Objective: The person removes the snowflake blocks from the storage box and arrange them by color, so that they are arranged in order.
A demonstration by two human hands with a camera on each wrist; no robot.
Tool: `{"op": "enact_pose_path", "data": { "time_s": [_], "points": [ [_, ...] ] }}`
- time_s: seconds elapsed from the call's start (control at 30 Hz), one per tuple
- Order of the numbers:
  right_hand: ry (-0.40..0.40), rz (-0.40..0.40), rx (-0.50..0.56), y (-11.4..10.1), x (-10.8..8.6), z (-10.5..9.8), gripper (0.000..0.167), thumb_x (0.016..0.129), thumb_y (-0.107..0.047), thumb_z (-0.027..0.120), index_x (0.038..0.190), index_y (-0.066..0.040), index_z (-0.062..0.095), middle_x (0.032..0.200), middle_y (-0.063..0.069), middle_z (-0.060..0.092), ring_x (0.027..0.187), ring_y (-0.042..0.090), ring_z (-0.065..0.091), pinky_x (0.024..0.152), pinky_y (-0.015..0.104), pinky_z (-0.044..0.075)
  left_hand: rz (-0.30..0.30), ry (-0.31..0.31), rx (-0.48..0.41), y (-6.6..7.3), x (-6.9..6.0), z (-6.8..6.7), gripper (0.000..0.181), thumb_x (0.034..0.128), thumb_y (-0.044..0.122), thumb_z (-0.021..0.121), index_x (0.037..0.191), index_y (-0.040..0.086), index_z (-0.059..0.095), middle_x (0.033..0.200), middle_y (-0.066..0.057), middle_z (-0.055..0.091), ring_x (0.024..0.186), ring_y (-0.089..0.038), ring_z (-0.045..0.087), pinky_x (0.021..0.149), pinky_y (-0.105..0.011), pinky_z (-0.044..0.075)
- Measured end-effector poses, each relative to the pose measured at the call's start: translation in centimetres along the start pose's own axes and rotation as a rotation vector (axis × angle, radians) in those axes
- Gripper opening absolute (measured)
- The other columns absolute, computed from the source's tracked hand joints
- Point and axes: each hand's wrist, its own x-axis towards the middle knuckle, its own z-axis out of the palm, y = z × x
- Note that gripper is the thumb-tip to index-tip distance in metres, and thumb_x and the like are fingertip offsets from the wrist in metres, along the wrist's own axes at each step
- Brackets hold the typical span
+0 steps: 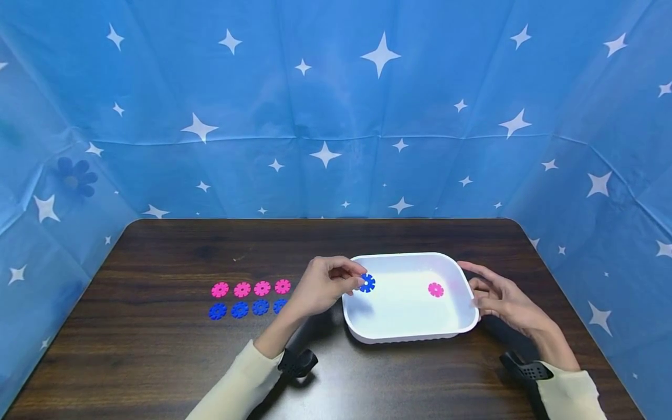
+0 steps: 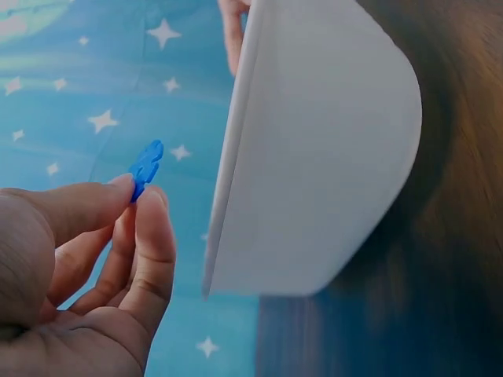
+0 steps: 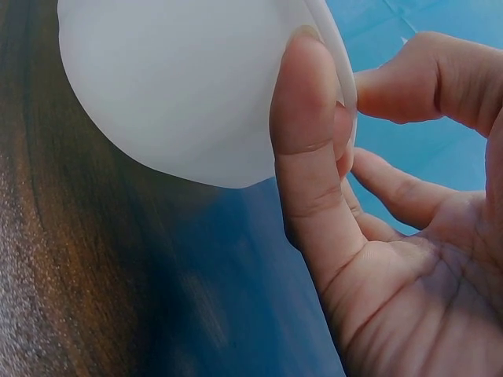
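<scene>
My left hand (image 1: 324, 286) pinches a blue notched plastic disc (image 1: 368, 283) between thumb and fingertips, above the left end of a white tray (image 1: 409, 337). The left wrist view shows the same blue disc (image 2: 147, 166) nearly edge-on, apart from the tray's wall (image 2: 314, 157). A pink notched disc (image 1: 436, 290) lies inside the tray, right of its middle. At the tray's right end, my right hand (image 1: 506, 300) holds the rim. In the right wrist view its thumb (image 3: 306, 133) lies against the outer wall, with other fingers at the rim.
Left of the tray, a row of pink notched discs (image 1: 242, 290) lies behind a row of blue ones (image 1: 240, 310), the rightmost blue one partly hidden by my left arm. They rest on a dark wooden table (image 1: 131, 350). A blue star-patterned curtain (image 1: 336, 105) surrounds the back and sides.
</scene>
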Motion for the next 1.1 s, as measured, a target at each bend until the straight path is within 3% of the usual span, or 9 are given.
{"op": "enact_pose_path", "data": {
  "time_s": [0.17,0.5,0.73,1.1],
  "points": [
    [0.007,0.011,-0.009,0.1,0.0,0.0,0.075,0.096,0.006,0.06,0.16,-0.001,0.022,0.11,0.01,0.063,0.085,0.018,0.074,0.068,0.036,0.063,-0.001,0.045,-0.026,-0.5,-1.2,-1.8,0.013,0.0933,0.009,0.075,0.106,0.007,0.077,0.095,-0.012,0.077,0.077,-0.021,0.071,0.077,-0.052,0.06],
    [0.031,0.028,-0.041,0.1,0.0,0.0,0.076,0.095,0.004,0.062,0.16,-0.002,0.023,0.11,0.013,0.062,0.084,0.019,0.073,0.069,0.037,0.063,-0.052,0.165,0.006,-2.1,-4.1,-6.3,0.014,0.0949,0.016,0.074,0.108,0.011,0.077,0.096,-0.012,0.077,0.089,-0.04,0.074,0.081,-0.05,0.061],
    [0.017,0.012,-0.03,-0.1,0.0,0.0,0.075,0.095,0.005,0.061,0.16,-0.002,0.024,0.11,0.012,0.063,0.083,0.018,0.073,0.068,0.036,0.063,-0.085,0.225,0.057,-3.9,-6.2,-9.7,0.02,0.0974,0.019,0.071,0.113,0.007,0.075,0.102,-0.016,0.076,0.089,-0.032,0.075,0.078,-0.036,0.062],
    [0.008,0.006,-0.005,-0.2,-0.1,0.1,0.074,0.096,0.006,0.06,0.159,-0.001,0.024,0.11,0.012,0.063,0.083,0.017,0.073,0.068,0.036,0.063,-0.2,0.352,0.213,-5.9,-9.6,-14.2,0.027,0.0998,0.03,0.068,0.119,0.012,0.074,0.109,-0.012,0.075,0.086,-0.016,0.074,0.077,-0.033,0.061]
  ]
}}
